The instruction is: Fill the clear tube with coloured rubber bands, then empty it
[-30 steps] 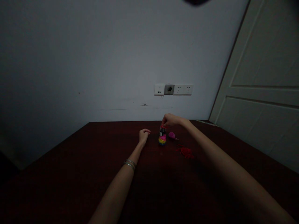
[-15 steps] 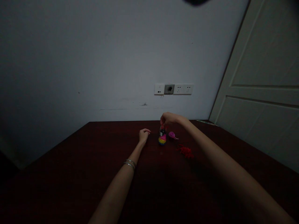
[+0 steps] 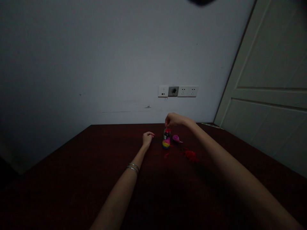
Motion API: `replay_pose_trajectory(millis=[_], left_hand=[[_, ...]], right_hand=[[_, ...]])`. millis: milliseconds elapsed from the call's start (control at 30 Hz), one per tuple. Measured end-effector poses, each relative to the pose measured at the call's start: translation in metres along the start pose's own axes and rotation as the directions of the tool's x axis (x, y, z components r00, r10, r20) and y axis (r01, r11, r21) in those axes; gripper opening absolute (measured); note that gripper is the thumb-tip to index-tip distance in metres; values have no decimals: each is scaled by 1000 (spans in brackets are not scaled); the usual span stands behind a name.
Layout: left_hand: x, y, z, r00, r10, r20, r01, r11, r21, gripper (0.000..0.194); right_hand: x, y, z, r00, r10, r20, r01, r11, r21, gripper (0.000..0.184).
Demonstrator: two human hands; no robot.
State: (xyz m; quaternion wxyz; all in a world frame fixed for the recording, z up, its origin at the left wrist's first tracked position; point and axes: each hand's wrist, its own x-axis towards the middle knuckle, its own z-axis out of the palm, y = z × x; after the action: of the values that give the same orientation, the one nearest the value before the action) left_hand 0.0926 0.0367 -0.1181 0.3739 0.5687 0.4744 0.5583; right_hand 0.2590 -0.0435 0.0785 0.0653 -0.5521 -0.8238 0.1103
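Note:
A small clear jar (image 3: 166, 139) stands upright on the dark table, with blue, yellow and pink layers low down and something red at its mouth. Just above the rim is my right hand (image 3: 172, 119), fingers pinched together and pointing down; whatever they hold is too small to make out. My left hand (image 3: 147, 138) rests on the table left of the jar, apart from it, its fingers loosely stretched to the right and holding nothing visible. Right of the jar lies a pink cup-like piece (image 3: 176, 138). A pile of red strands (image 3: 191, 155) is nearer my right forearm.
Small red bits (image 3: 166, 155) lie in front of the jar. The dark red table (image 3: 96, 153) meets a pale wall (image 3: 120, 64) with a row of sockets (image 3: 182, 91). A white panelled door (image 3: 268, 80) stands to the right.
My right hand has risen slightly from the jar's mouth, where red now shows. Red bits have appeared on the table beside and before the jar. My left hand stays put.

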Motion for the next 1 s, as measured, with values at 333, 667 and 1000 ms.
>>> replay_pose_trajectory(millis=[333, 667, 1000], left_hand=[[0, 2, 1, 999, -26, -25, 25, 999, -35, 24], [-5, 11, -4, 997, -76, 15, 77, 993, -88, 23], [-45, 33, -25, 817, 34, 576, -314, 864, 395, 24]], right_hand=[[-27, 26, 14, 977, -82, -198, 119, 975, 185, 17], [-87, 95, 91, 983, 113, -144, -34, 884, 466, 28], [-127, 122, 113, 973, 225, 57, -227, 875, 427, 65]])
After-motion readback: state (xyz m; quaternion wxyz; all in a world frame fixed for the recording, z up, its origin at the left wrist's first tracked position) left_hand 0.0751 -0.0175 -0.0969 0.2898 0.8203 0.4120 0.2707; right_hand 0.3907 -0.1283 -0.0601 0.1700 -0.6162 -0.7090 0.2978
